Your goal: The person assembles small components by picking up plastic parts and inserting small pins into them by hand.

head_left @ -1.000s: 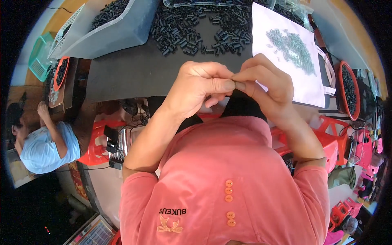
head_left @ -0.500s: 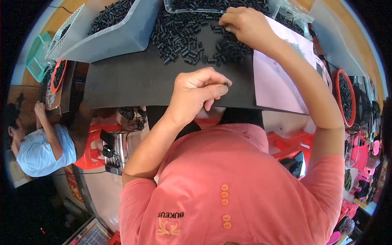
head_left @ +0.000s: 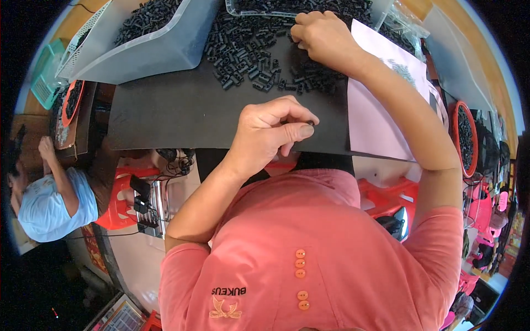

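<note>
The left hand (head_left: 273, 135) hangs over the near edge of the black mat (head_left: 182, 113) that covers the bench, its thumb and forefinger pinched together on one small black plastic part (head_left: 310, 122), of which only the tip shows at the fingertips. The right hand (head_left: 323, 36) reaches farther out, knuckles up and fingers curled down into the loose heap of small black parts (head_left: 248, 55) spread on the mat; whether it has closed on any of them cannot be told, since the fingers hide what lies beneath. The parts look like short moulded tubes or sleeves, hard and very light, so each should take a firm pinch without bending. Their size and smooth sides probably make them easy to drop or flick away, so a pinch across the short body, near the middle, seems the safest hold. Behind the heap stand a grey plastic bin (head_left: 149, 47) and a clear tray (head_left: 287, 8), both filled with the same pieces. A pale pink sheet (head_left: 375, 121) lies on the mat under the right forearm, and a red-rimmed bowl (head_left: 466, 138) of dark parts sits at the far right. Another person in a light blue shirt (head_left: 47, 201) works well apart on the left.
</note>
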`<action>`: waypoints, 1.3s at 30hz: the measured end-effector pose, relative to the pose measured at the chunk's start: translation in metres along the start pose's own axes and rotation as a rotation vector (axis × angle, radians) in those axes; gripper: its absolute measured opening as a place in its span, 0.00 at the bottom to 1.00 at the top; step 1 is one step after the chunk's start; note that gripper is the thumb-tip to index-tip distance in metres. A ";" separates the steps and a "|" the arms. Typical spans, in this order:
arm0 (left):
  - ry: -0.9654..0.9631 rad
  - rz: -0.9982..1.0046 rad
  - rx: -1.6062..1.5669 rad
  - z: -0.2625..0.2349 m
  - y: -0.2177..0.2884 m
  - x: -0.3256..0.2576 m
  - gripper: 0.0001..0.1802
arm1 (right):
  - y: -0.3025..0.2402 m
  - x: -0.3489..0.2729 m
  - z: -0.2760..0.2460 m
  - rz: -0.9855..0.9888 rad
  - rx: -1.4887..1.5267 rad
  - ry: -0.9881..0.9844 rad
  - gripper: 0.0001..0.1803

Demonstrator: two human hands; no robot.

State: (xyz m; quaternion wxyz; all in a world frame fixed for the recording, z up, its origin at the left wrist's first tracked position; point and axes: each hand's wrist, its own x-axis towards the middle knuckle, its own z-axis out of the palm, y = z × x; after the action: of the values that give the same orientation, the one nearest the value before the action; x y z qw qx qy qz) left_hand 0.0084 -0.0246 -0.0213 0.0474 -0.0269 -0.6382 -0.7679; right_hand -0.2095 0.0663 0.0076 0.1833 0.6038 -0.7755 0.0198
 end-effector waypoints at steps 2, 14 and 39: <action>0.001 0.002 0.004 0.001 0.000 0.000 0.05 | -0.001 -0.002 0.002 -0.020 -0.047 0.013 0.04; 0.182 -0.051 -0.162 0.008 0.001 -0.002 0.06 | -0.043 -0.066 -0.053 0.387 1.122 0.006 0.04; 0.287 -0.056 0.190 0.042 0.011 0.008 0.06 | -0.083 -0.114 -0.041 0.327 1.189 0.476 0.08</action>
State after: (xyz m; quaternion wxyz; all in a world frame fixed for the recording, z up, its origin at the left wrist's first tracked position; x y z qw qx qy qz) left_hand 0.0009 0.0147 -0.0023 0.1190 0.1055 -0.6951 -0.7011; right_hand -0.0975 0.1598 -0.0054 -0.0203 0.4558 -0.6524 0.6051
